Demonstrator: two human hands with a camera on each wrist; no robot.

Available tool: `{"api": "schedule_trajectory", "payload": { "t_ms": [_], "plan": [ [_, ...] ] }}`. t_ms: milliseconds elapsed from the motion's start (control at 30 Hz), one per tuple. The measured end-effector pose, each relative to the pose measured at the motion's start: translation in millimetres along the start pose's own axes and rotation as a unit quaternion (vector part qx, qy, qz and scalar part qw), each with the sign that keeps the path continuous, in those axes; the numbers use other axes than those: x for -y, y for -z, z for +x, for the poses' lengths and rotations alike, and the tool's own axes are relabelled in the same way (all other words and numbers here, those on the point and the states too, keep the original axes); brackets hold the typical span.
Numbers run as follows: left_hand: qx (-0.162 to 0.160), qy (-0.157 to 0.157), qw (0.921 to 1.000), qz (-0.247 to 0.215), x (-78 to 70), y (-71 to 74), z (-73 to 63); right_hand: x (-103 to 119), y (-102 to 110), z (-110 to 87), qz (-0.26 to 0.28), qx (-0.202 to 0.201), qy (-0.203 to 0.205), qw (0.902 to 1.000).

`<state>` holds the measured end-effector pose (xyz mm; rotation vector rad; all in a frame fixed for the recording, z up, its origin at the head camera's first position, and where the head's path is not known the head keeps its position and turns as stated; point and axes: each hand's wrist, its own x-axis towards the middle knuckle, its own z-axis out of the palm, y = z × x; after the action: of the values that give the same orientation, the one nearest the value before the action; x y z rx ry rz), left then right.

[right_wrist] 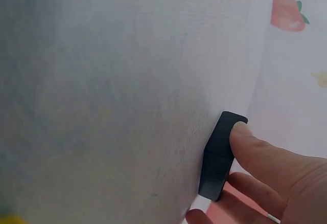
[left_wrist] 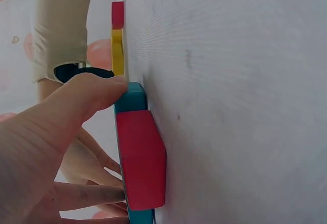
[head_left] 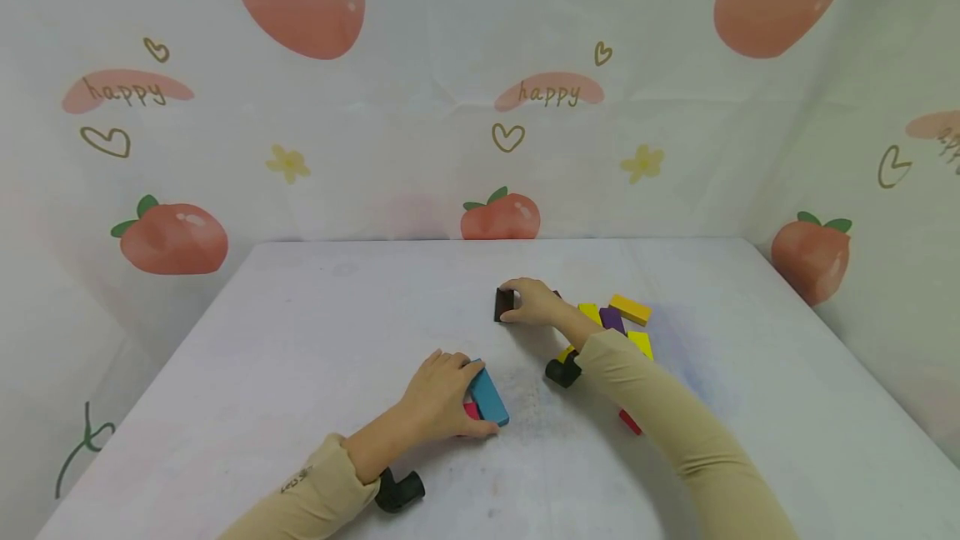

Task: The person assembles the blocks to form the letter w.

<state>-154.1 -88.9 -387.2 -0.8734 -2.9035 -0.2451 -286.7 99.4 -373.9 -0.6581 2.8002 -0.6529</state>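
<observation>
My left hand (head_left: 442, 397) grips a blue block (head_left: 490, 397) lengthwise, thumb at the near end and fingers at the far end. Against the palm side of the blue block is a red block (left_wrist: 142, 160) with a bevelled face, low over the table in the left wrist view. Farther back, my right hand (head_left: 534, 304) pinches a black block (head_left: 504, 305) between thumb and fingers. In the right wrist view this black block (right_wrist: 219, 155) shows a shallow angled face, with the thumb near its upper end.
Beside the right forearm lie a purple block (head_left: 612, 320), a yellow-orange block (head_left: 630, 309) and several yellow blocks (head_left: 640, 345), partly hidden by the sleeve. A red block (head_left: 630, 422) lies nearer. A printed cloth backdrop (head_left: 420, 140) rises behind the white table (head_left: 330, 307).
</observation>
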Motion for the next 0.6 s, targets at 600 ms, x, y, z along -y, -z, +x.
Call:
{"api": "schedule_trajectory", "payload": {
  "t_ms": [600],
  "plan": [
    [-0.009,0.094,0.9946,-0.043,43.0,16.8,8.2,2,1,-0.7,-0.004,0.007,0.001,1.0000]
  ]
}}
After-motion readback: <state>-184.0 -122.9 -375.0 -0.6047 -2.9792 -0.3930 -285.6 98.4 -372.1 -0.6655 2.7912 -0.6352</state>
